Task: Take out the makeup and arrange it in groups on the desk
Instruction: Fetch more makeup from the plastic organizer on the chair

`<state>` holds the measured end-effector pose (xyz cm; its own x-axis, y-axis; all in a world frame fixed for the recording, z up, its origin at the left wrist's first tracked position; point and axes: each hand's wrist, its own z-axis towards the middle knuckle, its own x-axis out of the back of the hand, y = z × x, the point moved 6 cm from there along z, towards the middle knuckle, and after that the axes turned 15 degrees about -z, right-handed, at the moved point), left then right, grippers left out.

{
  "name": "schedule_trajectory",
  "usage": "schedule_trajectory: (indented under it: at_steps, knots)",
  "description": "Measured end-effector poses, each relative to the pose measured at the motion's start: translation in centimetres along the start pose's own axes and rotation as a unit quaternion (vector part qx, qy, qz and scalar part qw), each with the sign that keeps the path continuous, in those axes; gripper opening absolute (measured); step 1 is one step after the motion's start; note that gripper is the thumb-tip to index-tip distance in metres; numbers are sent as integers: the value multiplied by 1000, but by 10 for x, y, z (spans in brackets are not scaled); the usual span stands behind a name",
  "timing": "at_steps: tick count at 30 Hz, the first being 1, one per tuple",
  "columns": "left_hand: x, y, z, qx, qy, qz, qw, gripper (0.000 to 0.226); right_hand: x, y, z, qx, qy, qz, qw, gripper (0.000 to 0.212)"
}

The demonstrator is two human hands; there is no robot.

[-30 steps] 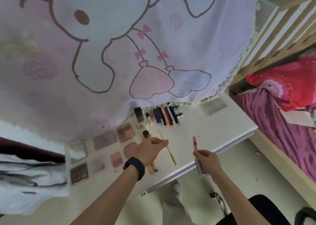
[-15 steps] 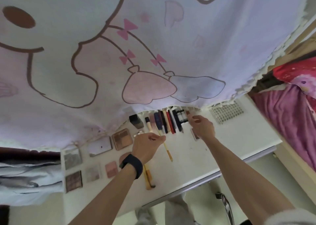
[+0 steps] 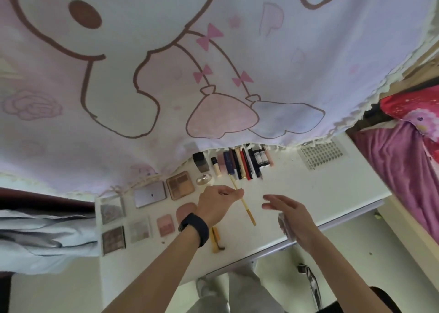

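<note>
Desk (image 3: 313, 194) | left hand (image 3: 218, 203) pinches yellow stick (image 3: 247, 212) | right hand (image 3: 293, 215) hovers beside

1. The left hand (image 3: 217, 202), with a black wristband (image 3: 194, 227), pinches a thin yellow brush (image 3: 244, 204) above the white desk (image 3: 320, 189).
2. The right hand (image 3: 288, 214) hovers beside it with fingers spread; a blurred clear item (image 3: 283, 224) shows at its palm, grip unclear.
3. A row of tubes and pencils (image 3: 242, 164) lies under the cartoon curtain (image 3: 166, 75).
4. Palettes (image 3: 180, 185) lie in a group to the left.
</note>
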<state>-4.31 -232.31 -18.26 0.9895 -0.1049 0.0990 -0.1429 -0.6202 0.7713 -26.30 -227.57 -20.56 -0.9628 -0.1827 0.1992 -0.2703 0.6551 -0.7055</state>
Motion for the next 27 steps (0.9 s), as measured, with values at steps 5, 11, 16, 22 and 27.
schedule_trajectory:
  at_steps: [5, 11, 16, 22, 27]
  knots:
    - [10, -5, -22, 5, -19, -17, 1000, 28, -44, -18, -57, 36, -47, -32, 998, 22]
    - [34, -22, -45, 9, 5, -7, 1000, 37, -78, -20, -79, 59, -44, -80, 994, 13]
    - [65, -56, -62, 16, -8, -89, 996, 35, -97, 5, -86, 79, -32, -198, 977, 13]
    - [152, -125, -77, 96, 112, -181, 972, 43, -135, 50, -74, 49, -6, -414, 909, 11]
    - [180, -163, -89, 145, 148, -283, 936, 38, -179, 60, -47, 15, 29, -477, 878, 24]
